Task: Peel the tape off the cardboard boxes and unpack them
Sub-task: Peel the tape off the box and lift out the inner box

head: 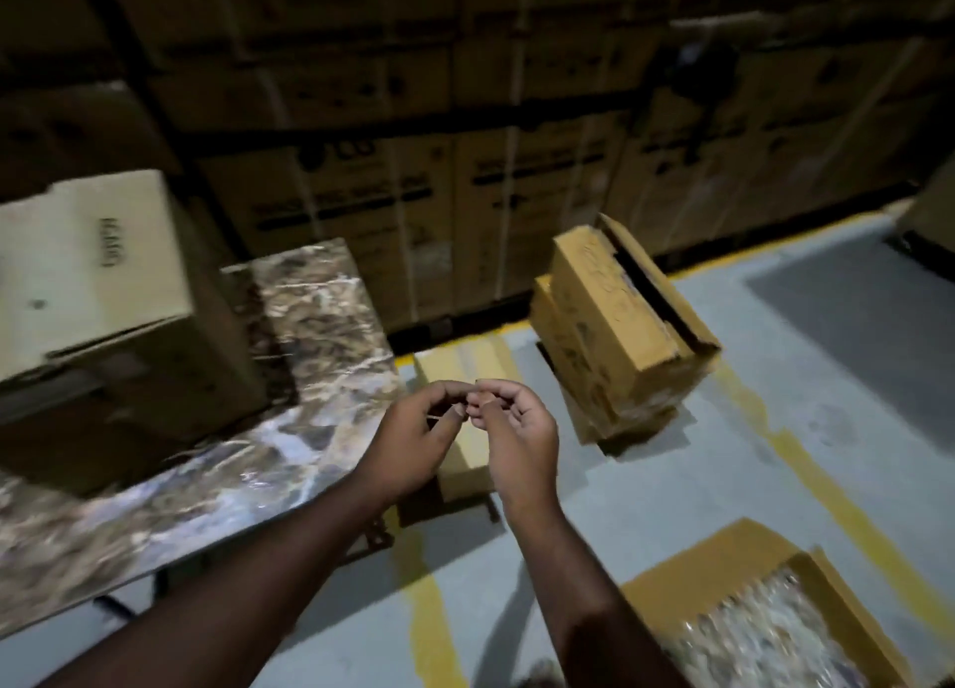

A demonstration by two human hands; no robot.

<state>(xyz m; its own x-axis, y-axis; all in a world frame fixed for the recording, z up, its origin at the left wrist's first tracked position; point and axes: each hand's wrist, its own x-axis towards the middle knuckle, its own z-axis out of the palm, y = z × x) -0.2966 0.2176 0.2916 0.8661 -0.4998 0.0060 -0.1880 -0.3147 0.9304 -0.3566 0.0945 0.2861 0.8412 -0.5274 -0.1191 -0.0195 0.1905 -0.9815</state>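
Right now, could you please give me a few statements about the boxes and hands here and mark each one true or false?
1. Both hands, left and right, meet fingertip to fingertip in front of the person. True.
2. The open box at lower right shows bubble wrap inside. True.
3. The stack of boxes stands on the marble table. False: it stands on the floor.
4. The table is bare. False: a pale box sits on it.
5. The hands grip a box. False: whether they pinch anything small cannot be told.
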